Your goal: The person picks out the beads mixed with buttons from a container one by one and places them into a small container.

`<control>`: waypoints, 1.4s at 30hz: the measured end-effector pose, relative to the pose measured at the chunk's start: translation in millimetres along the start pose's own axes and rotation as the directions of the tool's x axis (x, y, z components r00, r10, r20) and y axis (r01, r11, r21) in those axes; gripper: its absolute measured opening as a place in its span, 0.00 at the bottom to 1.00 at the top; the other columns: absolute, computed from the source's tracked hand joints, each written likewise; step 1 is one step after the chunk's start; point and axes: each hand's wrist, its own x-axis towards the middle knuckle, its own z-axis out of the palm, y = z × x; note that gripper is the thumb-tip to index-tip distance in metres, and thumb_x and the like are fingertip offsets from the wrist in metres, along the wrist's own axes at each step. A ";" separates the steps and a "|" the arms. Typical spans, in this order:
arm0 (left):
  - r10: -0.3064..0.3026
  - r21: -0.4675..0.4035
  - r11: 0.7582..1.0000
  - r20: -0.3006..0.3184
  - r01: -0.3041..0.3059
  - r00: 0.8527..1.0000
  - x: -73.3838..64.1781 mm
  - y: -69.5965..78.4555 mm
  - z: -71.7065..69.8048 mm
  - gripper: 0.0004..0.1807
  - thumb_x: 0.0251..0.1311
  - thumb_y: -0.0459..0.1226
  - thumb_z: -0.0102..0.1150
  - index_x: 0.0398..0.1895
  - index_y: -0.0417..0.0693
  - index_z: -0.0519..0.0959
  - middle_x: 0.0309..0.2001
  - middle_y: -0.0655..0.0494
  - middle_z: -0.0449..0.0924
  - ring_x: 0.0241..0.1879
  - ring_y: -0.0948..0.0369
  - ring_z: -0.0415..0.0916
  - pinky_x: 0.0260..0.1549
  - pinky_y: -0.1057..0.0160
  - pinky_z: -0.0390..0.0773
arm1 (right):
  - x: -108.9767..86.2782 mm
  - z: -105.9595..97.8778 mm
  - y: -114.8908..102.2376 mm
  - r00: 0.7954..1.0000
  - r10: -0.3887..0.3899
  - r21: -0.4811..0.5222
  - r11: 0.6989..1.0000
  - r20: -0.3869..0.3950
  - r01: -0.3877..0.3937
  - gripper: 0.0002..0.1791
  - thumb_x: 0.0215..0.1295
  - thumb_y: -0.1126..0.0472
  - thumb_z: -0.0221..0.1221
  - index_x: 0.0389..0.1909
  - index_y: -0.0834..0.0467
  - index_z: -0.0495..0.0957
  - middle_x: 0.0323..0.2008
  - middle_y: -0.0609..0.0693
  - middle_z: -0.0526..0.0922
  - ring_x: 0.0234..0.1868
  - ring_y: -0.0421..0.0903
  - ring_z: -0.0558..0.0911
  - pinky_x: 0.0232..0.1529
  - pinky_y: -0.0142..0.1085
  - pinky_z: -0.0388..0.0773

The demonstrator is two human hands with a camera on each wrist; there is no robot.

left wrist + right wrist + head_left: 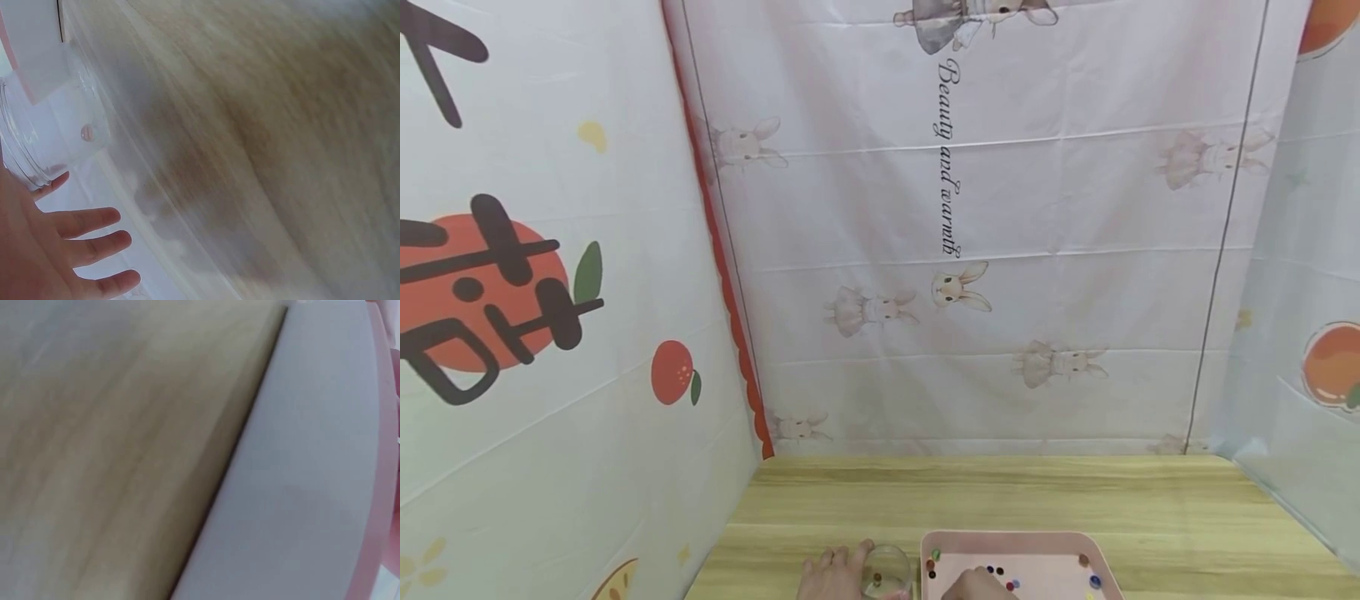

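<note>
My left hand (832, 577) is at the left side of a clear round jar (887, 567), its index finger and thumb about the jar. In the left wrist view the other fingers (94, 249) spread loosely away from the jar (59, 119). One small brownish bead (877, 577) shows inside the jar. Over a pink tray (1000, 542), my right hand (977, 585) reaches down among small coloured beads. Its fingertips are hidden, so whether it pinches a bead cannot be seen. The right wrist view shows mostly the tray's outer wall (294, 469).
Dark, red and blue beads lie near the right hand. Near the tray's left wall are green, brown and black beads (932, 564); a blue bead (1095, 582) lies at the right. Jar and tray stand side by side on a wood-patterned table (1000, 487), with printed curtains (1000, 208) around it.
</note>
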 end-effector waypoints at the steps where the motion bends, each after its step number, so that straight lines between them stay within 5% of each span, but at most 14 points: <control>1: 0.002 0.000 1.000 0.002 -0.002 1.000 0.1 -0.1 -0.4 0.56 0.38 0.86 0.38 0.59 0.58 0.76 0.39 0.51 0.83 0.40 0.48 0.79 0.36 0.42 0.73 | 1.0 -1.9 0.4 1.000 -0.009 0.015 1.000 0.009 0.009 0.24 0.60 0.42 0.65 0.10 0.50 0.80 0.07 0.28 0.68 0.08 0.24 0.59 0.07 0.24 0.55; 5: -0.001 -0.002 1.000 0.020 0.001 1.000 1.0 -0.2 -1.7 0.55 0.39 0.86 0.39 0.60 0.58 0.75 0.39 0.51 0.82 0.39 0.48 0.79 0.36 0.41 0.73 | 6.5 -16.2 2.3 0.995 -0.041 0.150 0.988 0.089 0.027 0.10 0.62 0.49 0.66 0.25 0.46 0.89 0.16 0.31 0.80 0.13 0.26 0.69 0.14 0.26 0.68; 9: -0.011 -0.011 1.000 0.032 0.011 0.999 1.5 0.1 -2.1 0.55 0.39 0.85 0.39 0.60 0.58 0.75 0.39 0.50 0.82 0.41 0.47 0.79 0.37 0.40 0.73 | 10.3 -25.5 4.4 0.983 -0.091 0.237 0.970 0.160 0.052 0.08 0.65 0.52 0.64 0.33 0.50 0.89 0.24 0.37 0.85 0.21 0.29 0.77 0.23 0.29 0.76; 13: -0.017 -0.023 1.000 0.038 0.018 0.999 1.6 0.1 -1.9 0.56 0.39 0.86 0.40 0.60 0.58 0.75 0.40 0.50 0.83 0.41 0.47 0.79 0.38 0.37 0.73 | 12.4 -28.6 6.1 0.979 -0.123 0.232 0.969 0.162 0.083 0.07 0.66 0.55 0.63 0.34 0.51 0.88 0.25 0.38 0.85 0.23 0.29 0.78 0.25 0.28 0.76; 20: -0.010 -0.009 1.000 0.041 0.010 0.999 2.1 -0.3 -2.3 0.56 0.40 0.85 0.39 0.61 0.57 0.75 0.41 0.49 0.82 0.41 0.46 0.79 0.39 0.37 0.72 | 13.8 -27.9 0.9 0.993 0.015 0.274 0.961 0.118 -0.047 0.07 0.65 0.56 0.64 0.34 0.54 0.89 0.25 0.43 0.85 0.22 0.35 0.78 0.25 0.30 0.75; 27: -0.017 -0.010 1.000 0.050 0.018 0.999 0.7 -0.6 -2.6 0.58 0.38 0.86 0.38 0.61 0.57 0.75 0.41 0.50 0.82 0.42 0.47 0.79 0.41 0.37 0.72 | 19.5 -26.9 -4.9 0.997 -0.025 0.249 0.968 0.078 0.005 0.08 0.66 0.58 0.64 0.35 0.57 0.89 0.27 0.41 0.86 0.25 0.35 0.81 0.28 0.29 0.77; 34: -0.037 -0.035 0.999 0.095 0.041 0.995 1.2 -0.3 -3.6 0.60 0.37 0.87 0.36 0.62 0.56 0.75 0.42 0.50 0.81 0.42 0.48 0.78 0.41 0.37 0.71 | 20.1 -25.9 -8.8 0.996 0.035 0.257 0.965 0.088 -0.056 0.08 0.66 0.59 0.64 0.37 0.59 0.88 0.26 0.42 0.84 0.26 0.37 0.79 0.28 0.30 0.76; 42: -0.043 -0.010 0.999 0.065 0.043 0.997 0.8 0.6 -3.7 0.60 0.36 0.87 0.36 0.61 0.57 0.75 0.39 0.52 0.80 0.40 0.50 0.78 0.39 0.40 0.71 | 22.5 -24.9 -11.5 0.995 0.048 0.239 0.969 0.082 -0.067 0.08 0.65 0.58 0.64 0.37 0.58 0.88 0.27 0.42 0.83 0.27 0.38 0.79 0.28 0.30 0.75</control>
